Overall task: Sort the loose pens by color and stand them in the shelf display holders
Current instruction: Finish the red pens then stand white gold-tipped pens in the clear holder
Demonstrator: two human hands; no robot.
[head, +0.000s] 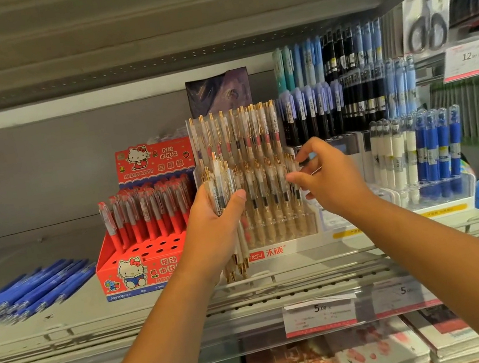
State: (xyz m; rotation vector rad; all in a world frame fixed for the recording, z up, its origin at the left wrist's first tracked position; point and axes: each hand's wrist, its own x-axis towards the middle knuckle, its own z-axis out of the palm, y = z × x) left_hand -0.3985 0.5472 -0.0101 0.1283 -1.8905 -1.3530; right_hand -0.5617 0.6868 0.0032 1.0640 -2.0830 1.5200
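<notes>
Left hand: the left hand (pixel 212 227) grips a bundle of clear gold-clipped pens (pixel 220 184) upright, thumb across the front and pen tips hanging below the palm.
Bundle position: just in front of the left end of the clear tiered holder (pixel 286 224).
Right hand: the right hand (pixel 331 177) has its fingers curled, with thumb and forefinger at the pen tops on the holder's right end. I cannot tell whether it pinches one.
Holder: it stands on the shelf (pixel 95 313), its rows filled with matching upright pens.
Red box (pixel 139 271): just left of the holder, with red pens standing in its back rows and bare holes in front.
Loose blue pens (pixel 31 289): they lie flat in a heap at the shelf's far left, well apart from both hands.
White and blue pens (pixel 417 151): they stand in a clear rack to the right.
</notes>
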